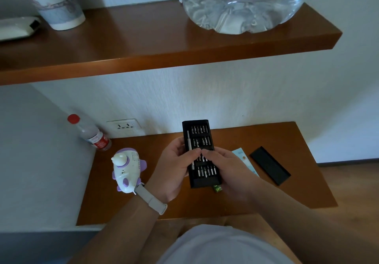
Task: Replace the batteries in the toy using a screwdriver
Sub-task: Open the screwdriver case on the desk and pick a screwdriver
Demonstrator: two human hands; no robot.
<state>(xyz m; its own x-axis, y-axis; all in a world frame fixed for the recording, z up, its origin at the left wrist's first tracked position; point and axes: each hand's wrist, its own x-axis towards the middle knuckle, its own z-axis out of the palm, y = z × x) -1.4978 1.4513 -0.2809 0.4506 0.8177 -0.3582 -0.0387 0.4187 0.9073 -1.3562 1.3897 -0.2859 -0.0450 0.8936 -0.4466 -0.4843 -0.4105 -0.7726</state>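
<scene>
Head view: left hand (174,161) grips bit case (202,132) edge; right hand (227,167) grips opposite edge.

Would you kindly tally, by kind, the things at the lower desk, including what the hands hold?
Toy: 1
Bottle: 1
Screwdriver kit: 1
Black cover: 1
Light blue card: 1
Green pack: 1
Total: 6
</scene>
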